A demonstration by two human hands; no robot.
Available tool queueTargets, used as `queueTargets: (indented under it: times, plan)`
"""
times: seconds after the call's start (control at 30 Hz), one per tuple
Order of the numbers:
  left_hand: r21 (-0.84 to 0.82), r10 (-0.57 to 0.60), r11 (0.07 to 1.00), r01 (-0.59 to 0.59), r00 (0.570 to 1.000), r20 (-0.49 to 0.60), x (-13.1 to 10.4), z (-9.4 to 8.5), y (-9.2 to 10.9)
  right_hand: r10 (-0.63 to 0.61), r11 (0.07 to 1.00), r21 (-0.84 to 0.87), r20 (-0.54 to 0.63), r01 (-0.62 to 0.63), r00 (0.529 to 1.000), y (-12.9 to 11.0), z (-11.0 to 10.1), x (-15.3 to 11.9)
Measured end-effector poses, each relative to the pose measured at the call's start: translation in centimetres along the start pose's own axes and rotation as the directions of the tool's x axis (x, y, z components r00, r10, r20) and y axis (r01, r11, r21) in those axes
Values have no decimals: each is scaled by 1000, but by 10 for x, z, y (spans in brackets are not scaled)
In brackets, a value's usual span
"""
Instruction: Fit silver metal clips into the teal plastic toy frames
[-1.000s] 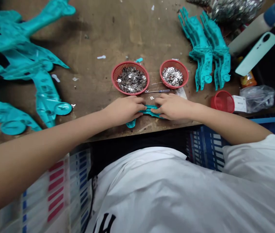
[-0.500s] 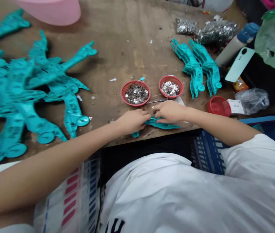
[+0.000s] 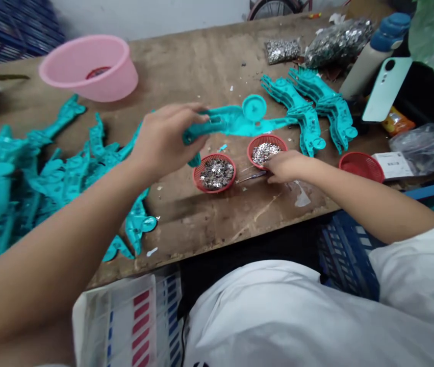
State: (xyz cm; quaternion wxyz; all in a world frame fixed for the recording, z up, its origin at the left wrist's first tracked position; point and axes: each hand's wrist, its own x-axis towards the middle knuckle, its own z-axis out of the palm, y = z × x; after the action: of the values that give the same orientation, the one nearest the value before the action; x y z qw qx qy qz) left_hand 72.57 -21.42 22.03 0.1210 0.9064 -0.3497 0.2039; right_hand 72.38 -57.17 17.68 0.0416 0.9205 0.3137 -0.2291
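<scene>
My left hand (image 3: 165, 138) grips one end of a long teal plastic part (image 3: 239, 120) and holds it in the air above the table, its round disc end pointing right. My right hand (image 3: 287, 166) rests on the wooden table (image 3: 186, 66) beside the right red basket (image 3: 265, 150) of shiny metal bits, fingers curled near a small screwdriver (image 3: 251, 177). Whether it grips the tool I cannot tell. A second red basket (image 3: 214, 173) of darker metal pieces sits below the lifted part.
A heap of teal parts (image 3: 48, 173) covers the table's left side; a neat stack (image 3: 308, 109) lies at the right. A pink basin (image 3: 90, 66) stands at the back left. An empty red basket (image 3: 361, 165), phone (image 3: 383, 89), bottle (image 3: 373, 56) and bags of metal bits (image 3: 331, 41) crowd the right.
My left hand has lifted the teal part off the table's front edge and swung it up and left. My right hand let go and moved to the right basket. The view tilted up.
</scene>
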Motion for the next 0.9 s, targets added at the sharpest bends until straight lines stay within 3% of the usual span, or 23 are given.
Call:
queueTargets:
  times: [0.07, 0.23, 0.37, 0.47, 0.53, 0.63, 0.7, 0.77, 0.83, 0.87, 0.9]
  plan:
    - [27, -112, 994, 109, 986, 124, 37, 21, -29, 11, 1000, -15, 79, -9, 997, -10, 3, 4]
    - [117, -259, 966, 231, 868, 423, 110, 100, -73, -12, 1000, -7, 170, 14, 985, -17, -8, 3]
    - [111, -288, 956, 273, 784, 550, 134, 165, -89, -38, 999, 0, 242, 39, 970, -15, -19, -3]
    - [76, -276, 955, 287, 765, 582, 140, 201, -91, -50, 999, 5, 267, 50, 962, -14, -21, -6]
    - [55, -272, 953, 298, 762, 588, 144, 214, -91, -51, 999, 3, 274, 52, 960, -14, -20, -7]
    - [38, -282, 947, 318, 770, 572, 139, 209, -104, -46, 999, -1, 276, 48, 960, -15, -18, -9]
    - [75, -353, 926, 369, 781, 515, 120, 186, -124, -39, 999, 4, 279, 40, 960, -15, -19, -10]
    - [159, -484, 872, 463, 765, 425, 81, 150, -154, -33, 999, 13, 285, 30, 958, -15, -20, -10]
    - [267, -636, 772, 578, 690, 345, 28, 109, -188, -30, 999, 22, 290, 25, 957, -14, -20, -9]
    - [319, -710, 705, 634, 629, 317, -2, 90, -205, -30, 999, 23, 290, 24, 956, -13, -20, -8]
    - [387, -790, 613, 689, 533, 302, -32, 73, -220, -30, 999, 21, 289, 25, 957, -13, -19, -8]
